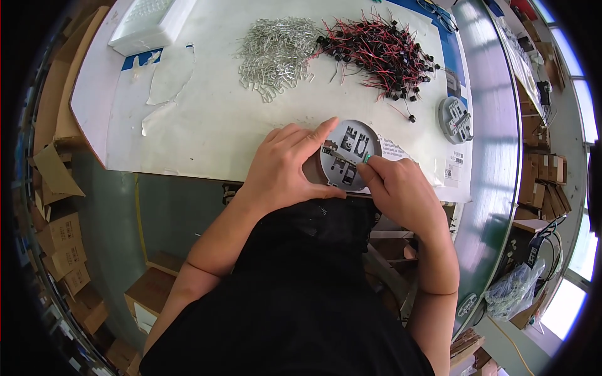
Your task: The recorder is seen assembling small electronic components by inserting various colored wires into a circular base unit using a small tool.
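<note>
At the table's front edge, a round grey plastic housing [352,135] with black fittings and slots lies tilted between my hands. My left hand [285,160] clasps it from the left, index finger along the upper rim and thumb along the lower one. My right hand [401,188] is closed at the housing's right side, thumb and fingers pinching a thin tool with a green part [367,158]. A narrow metallic strip runs from there across the housing's face. The fingers hide most of the tool.
Clear bent wire clips [276,53] lie heaped at the back middle. Beside them is a pile of small black parts with red and black wires [382,56]. Another grey round housing [455,119] sits at the right. A white foam box [147,25] stands back left. Cardboard boxes [66,241] line the left.
</note>
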Demonstrator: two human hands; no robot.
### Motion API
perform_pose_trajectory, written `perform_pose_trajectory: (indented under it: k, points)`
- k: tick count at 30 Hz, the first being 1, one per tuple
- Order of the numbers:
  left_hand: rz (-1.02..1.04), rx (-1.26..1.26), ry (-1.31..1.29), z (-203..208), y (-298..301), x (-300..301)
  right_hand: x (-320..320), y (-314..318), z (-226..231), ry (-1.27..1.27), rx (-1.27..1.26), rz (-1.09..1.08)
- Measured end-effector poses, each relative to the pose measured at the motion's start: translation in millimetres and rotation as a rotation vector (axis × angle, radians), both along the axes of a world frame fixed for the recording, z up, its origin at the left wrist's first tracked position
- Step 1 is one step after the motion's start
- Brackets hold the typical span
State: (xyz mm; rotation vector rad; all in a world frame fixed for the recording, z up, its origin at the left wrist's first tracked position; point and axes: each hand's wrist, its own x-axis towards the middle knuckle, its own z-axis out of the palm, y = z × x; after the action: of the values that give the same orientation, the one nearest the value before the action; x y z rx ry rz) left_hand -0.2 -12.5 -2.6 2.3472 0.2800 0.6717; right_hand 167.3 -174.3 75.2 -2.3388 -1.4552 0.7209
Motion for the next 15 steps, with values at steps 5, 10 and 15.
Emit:
perform_pose_trajectory:
  k: [5, 10, 15]
  points:
    - [-0.004, -0.007, 0.041, -0.6, -0.6, -1.2, 1.5, 0.6, -3.4, 0.021, 0.018, -0.002]
    - [0.009, -0.023, 0.004, -1.7, -0.8, 0.3, 10.4, 2.0, -5.0, 0.057, 0.027, 0.053]
    - [-0.003, -0.003, 0.014, -0.3, -0.3, -0.8, 12.8, 2.6, -4.7, 0.097, 0.035, 0.062]
